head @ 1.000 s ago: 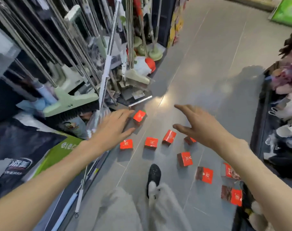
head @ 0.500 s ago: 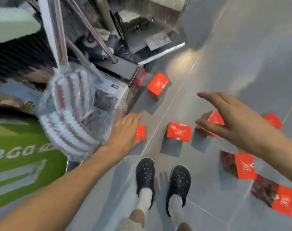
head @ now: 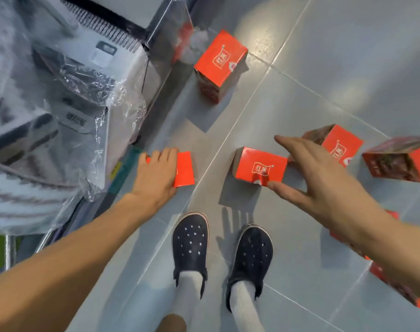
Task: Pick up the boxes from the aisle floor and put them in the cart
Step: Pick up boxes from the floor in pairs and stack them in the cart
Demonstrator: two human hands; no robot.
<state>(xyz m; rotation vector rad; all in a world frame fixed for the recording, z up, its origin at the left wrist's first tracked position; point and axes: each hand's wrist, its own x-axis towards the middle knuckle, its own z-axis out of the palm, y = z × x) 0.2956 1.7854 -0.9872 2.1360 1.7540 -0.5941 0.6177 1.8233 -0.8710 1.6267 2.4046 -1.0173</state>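
Several red boxes lie scattered on the grey tiled aisle floor. My left hand (head: 156, 174) lies on top of a small red box (head: 185, 169) beside the shelf base, its fingers curled over the box's far edge. My right hand (head: 312, 180) hovers spread over the right end of the middle box (head: 258, 166), thumb by its near corner and fingers above its far side, holding nothing. Farther off stands another box (head: 220, 59). Two more boxes (head: 339, 146) (head: 400, 160) lie to the right. My right forearm partly hides further boxes (head: 393, 281). No cart is in view.
Plastic-wrapped goods (head: 84, 97) on a low shelf crowd the left side, reaching down to the floor. My two dark clogs (head: 191, 243) (head: 253, 256) stand just behind the boxes. Bare tiles stretch away at the upper right.
The view has dropped much closer to the floor. My left hand has come down onto the small box by the shelf, and my right hand has reached over the middle box.
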